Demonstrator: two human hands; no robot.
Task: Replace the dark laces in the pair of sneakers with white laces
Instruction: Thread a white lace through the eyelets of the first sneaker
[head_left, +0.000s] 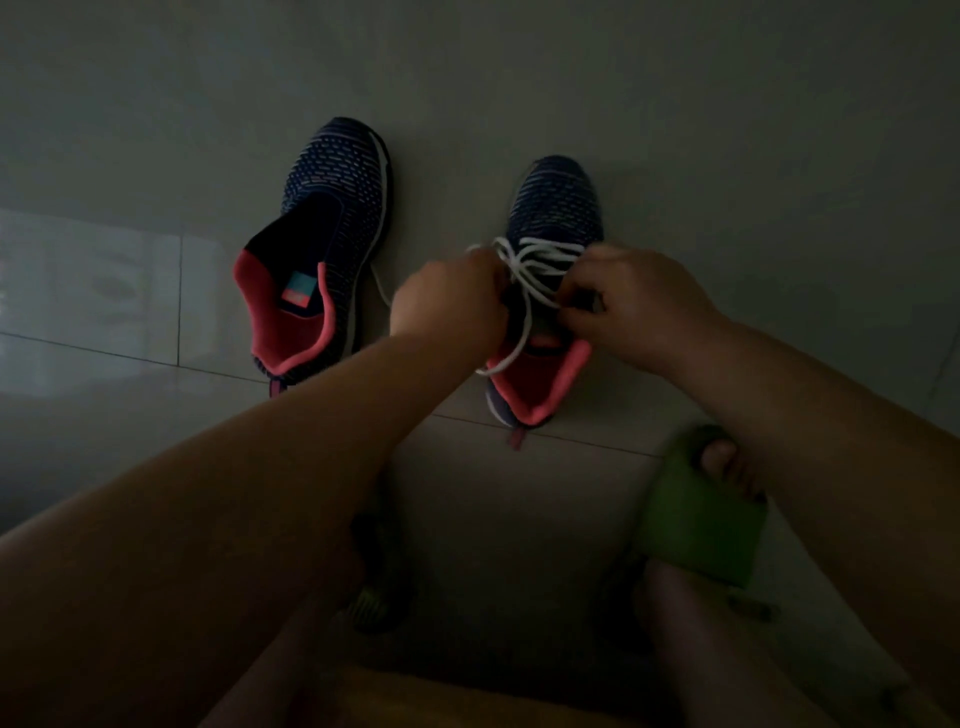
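Observation:
Two dark blue knit sneakers with pink collars stand on the tiled floor, toes pointing away from me. The left sneaker (322, 244) has no lace in its eyelets. The right sneaker (558, 208) carries a white lace (540, 260) threaded across its upper eyelets, with one loose end hanging down over the pink collar. My left hand (449, 301) grips the lace at the shoe's left side. My right hand (634, 306) pinches the lace at the right side. Another thin white lace strand (382, 291) lies on the floor between the sneakers.
My foot in a green slipper (701, 519) rests on the floor below the right sneaker. A second slipper (371, 603) is partly hidden under my left forearm. Grey floor tiles (130, 291) spread all around in dim light.

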